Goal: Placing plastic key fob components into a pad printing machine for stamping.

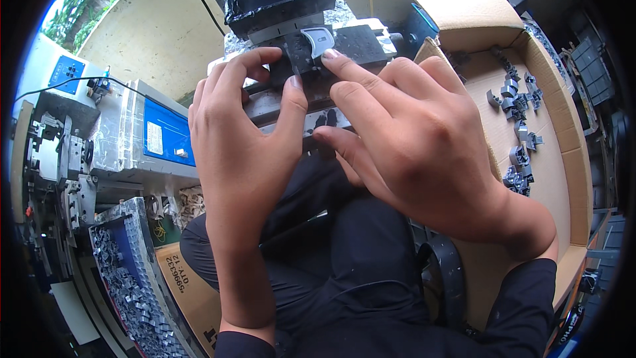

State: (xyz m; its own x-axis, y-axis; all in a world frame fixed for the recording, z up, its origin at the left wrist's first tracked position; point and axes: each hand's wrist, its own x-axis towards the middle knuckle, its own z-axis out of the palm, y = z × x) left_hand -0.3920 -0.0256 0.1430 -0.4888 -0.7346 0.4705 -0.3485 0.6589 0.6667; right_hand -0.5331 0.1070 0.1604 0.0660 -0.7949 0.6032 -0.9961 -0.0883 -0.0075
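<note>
A small light-grey plastic piece with a curved edge and a dark mark sits on the black fixture block of a bench machine. My right hand reaches in from the right, its index fingertip touching the lower right edge of that piece. The right thumb is apart from the index, near the metal front of the fixture. My left hand is curved at the left of the block, thumb and index apart, with the thumb tip by its front edge. Some left fingertips are hidden behind the fixture. Above the piece hangs a black machine head.
At the right stands an open cardboard box with several small grey and metallic parts. A tray full of small shiny parts is at the lower left, beside a closed carton. A machine cabinet with a blue panel stands at the left.
</note>
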